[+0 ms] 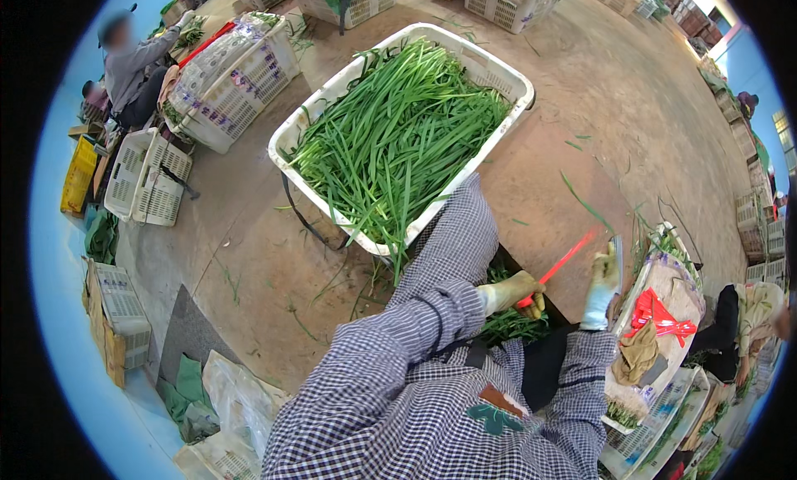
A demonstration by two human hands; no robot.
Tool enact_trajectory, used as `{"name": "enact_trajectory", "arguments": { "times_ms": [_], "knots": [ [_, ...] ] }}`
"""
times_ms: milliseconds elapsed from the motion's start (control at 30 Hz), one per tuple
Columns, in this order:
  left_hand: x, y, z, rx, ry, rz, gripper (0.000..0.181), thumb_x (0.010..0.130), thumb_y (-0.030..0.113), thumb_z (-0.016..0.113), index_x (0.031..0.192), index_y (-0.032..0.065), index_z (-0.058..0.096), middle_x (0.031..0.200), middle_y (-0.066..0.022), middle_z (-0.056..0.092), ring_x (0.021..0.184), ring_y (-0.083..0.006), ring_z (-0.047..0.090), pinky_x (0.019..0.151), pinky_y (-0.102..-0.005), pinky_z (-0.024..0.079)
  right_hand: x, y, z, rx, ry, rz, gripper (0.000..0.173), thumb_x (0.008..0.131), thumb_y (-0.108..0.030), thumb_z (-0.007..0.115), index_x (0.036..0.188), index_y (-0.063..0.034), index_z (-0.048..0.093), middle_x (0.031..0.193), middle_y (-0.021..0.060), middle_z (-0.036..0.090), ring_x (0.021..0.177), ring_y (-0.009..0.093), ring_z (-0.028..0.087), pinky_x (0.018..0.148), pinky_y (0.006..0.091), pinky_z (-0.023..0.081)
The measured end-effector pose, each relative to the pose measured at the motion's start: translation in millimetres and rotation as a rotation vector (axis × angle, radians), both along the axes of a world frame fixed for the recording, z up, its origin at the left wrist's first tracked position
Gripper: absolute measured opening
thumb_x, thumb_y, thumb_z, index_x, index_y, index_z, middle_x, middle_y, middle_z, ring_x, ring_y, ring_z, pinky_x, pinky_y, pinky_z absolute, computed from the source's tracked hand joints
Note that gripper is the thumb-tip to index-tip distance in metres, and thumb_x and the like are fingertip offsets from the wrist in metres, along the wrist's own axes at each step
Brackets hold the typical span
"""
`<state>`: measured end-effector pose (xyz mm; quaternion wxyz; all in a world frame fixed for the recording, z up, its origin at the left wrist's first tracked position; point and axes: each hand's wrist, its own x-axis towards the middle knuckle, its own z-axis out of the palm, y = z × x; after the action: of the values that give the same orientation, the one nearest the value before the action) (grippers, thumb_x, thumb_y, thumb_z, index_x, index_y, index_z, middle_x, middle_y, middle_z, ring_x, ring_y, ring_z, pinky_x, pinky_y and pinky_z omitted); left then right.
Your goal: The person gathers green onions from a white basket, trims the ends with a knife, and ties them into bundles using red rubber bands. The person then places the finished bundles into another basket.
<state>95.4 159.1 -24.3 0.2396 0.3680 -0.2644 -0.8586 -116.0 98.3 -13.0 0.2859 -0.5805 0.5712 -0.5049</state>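
A bright red plastic strip is gripped in my gloved left hand, its free end pointing up and to the right. Directly below that hand, a bundle of long green leaves, likely garlic chives, lies by my lap, partly hidden by hand and sleeve. My gloved right hand is raised to the right of the strip. A thin greyish edge shows along its outer side; whether the hand holds it is unclear. Before me stands a white plastic crate heaped with loose garlic chives.
At my right, a covered crate bears red strips and a brown cloth. A person sits by another crate at upper left. Stacked white crates stand at left. Stray leaves litter the floor.
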Motion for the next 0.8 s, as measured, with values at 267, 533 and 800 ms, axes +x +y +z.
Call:
{"name": "enact_trajectory", "arguments": {
  "times_ms": [267, 533, 800],
  "knots": [
    [-53.1, -37.6, -12.8, -0.076, -0.274, -0.184, 0.044, 0.095, 0.035, 0.046, 0.096, -0.0054, 0.063, 0.082, -0.0209, 0.069, 0.071, -0.0331, 0.068, 0.060, -0.0408, 0.055, -21.2, -16.4, -77.8, -0.009, 0.758, 0.211, 0.039, 0.093, -0.023, 0.056, 0.129, -0.0077, 0.052, 0.111, 0.0196, 0.062, 0.099, 0.033, 0.060, 0.085, 0.0409, 0.047],
    [206.5, -22.9, 54.6, -1.148, -1.257, 0.319, 0.033, 0.077, -0.002, 0.060, 0.110, 0.0035, 0.063, 0.099, -0.0158, 0.066, 0.089, -0.0281, 0.064, 0.079, -0.0369, 0.054, -16.1, -34.1, -56.5, -0.097, 1.056, 0.189, 0.041, 0.091, -0.028, 0.058, 0.126, -0.0073, 0.055, 0.118, 0.0179, 0.059, 0.111, 0.035, 0.054, 0.092, 0.0460, 0.044],
    [334.3, 15.9, 10.4, -1.309, -1.818, -0.630, 0.079, 0.065, 0.004, 0.069, 0.138, 0.0170, 0.042, 0.124, -0.0081, 0.055, 0.125, -0.0278, 0.044, 0.108, -0.0430, 0.033, 121.2, 42.8, -23.2, -0.129, 0.673, 0.457, 0.031, 0.085, -0.017, 0.063, 0.114, -0.0059, 0.060, 0.103, 0.0134, 0.061, 0.096, 0.034, 0.057, 0.084, 0.0422, 0.048]
  ]
}}
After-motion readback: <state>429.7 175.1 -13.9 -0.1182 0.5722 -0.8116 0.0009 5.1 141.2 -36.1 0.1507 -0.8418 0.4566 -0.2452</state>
